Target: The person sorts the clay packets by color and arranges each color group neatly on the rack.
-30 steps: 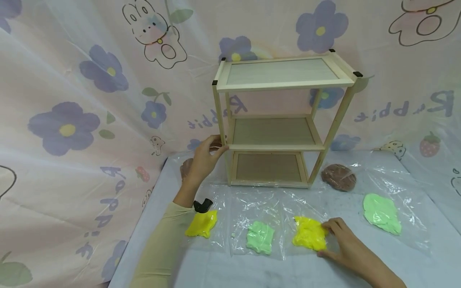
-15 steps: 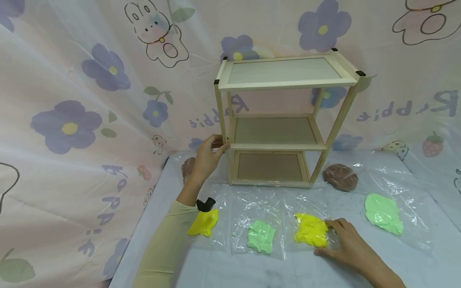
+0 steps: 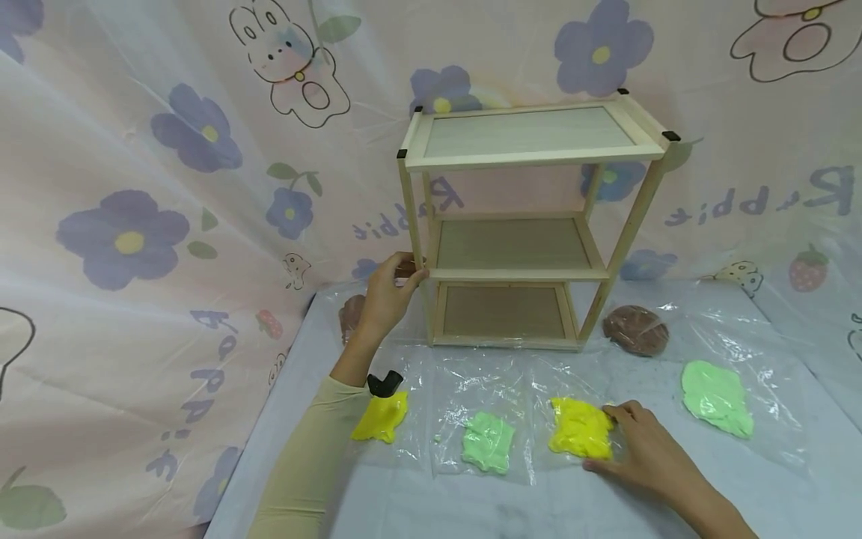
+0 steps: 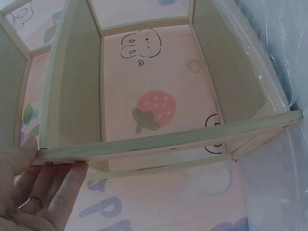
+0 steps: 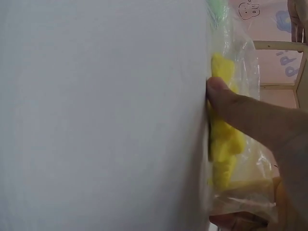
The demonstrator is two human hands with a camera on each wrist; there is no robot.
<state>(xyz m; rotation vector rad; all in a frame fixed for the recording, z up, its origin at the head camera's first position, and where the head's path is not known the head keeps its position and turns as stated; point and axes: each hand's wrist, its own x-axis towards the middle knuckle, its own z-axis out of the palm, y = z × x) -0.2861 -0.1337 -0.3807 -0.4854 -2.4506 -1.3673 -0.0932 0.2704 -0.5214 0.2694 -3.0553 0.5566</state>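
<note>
In the head view a three-tier wooden shelf (image 3: 518, 275) stands upright at the back of the table. My left hand (image 3: 387, 299) holds its left front post at middle-tier height. In the left wrist view the thumb lies on one side of that post and the fingers (image 4: 67, 192) on the other. On the right, my right hand (image 3: 649, 453) grips the right end of a flat lump of yellow clay (image 3: 579, 428) in a clear plastic bag, fingertips at its far corner and thumb at its near edge. The right wrist view shows the thumb (image 5: 240, 110) against the clay.
Another yellow lump (image 3: 382, 416) and a light green lump (image 3: 488, 442) lie bagged to the left. A larger green lump (image 3: 717, 397) and a brown lump (image 3: 636, 329) are at right. A second brown lump (image 3: 352, 316) sits behind my left forearm. A printed curtain (image 3: 128, 359) surrounds the table.
My right thumb has slid slightly left along the near edge of the yellow clay, which has shifted a little away from me. The left hand keeps its hold on the post.
</note>
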